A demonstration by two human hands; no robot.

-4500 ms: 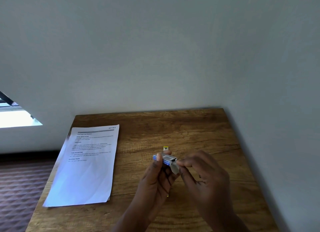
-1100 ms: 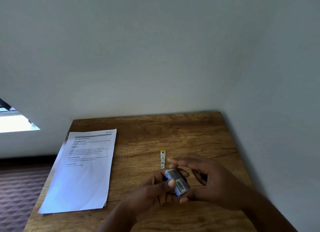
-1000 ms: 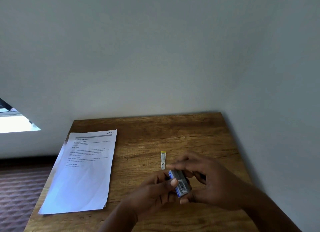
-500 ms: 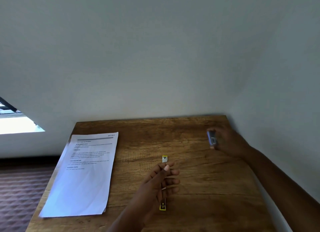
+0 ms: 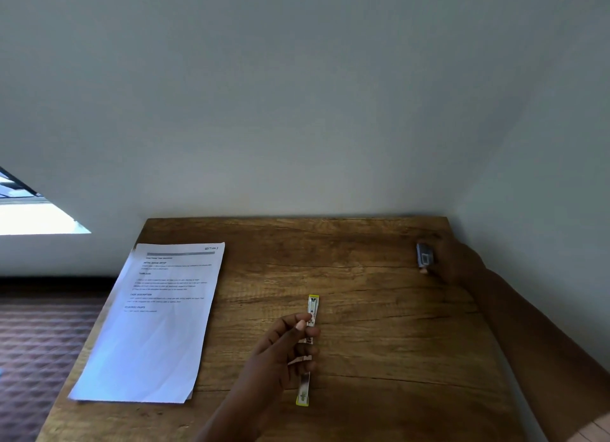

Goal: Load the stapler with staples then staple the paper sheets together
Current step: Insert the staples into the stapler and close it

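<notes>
Staple box carried to the far right corner of the tabletop as the left hand comes down on the opened stapler.

The right hand holds the staple box, fingers curled round it, well apart from the stapler, which lies opened flat mid-table. The left hand hovers over it, fingers loosely bent; whether they hold staples is hidden. Loading appears under way; next, seat the strip and close the stapler. The paper sheets wait at left.

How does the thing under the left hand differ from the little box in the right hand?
The stapler is long, thin and silver with yellow ends; the staple box is short, blocky and grey-blue. The stapler lies opened out mid-table under the left hand; the box is at the far right corner, gripped by the right hand. Both are small.
</notes>
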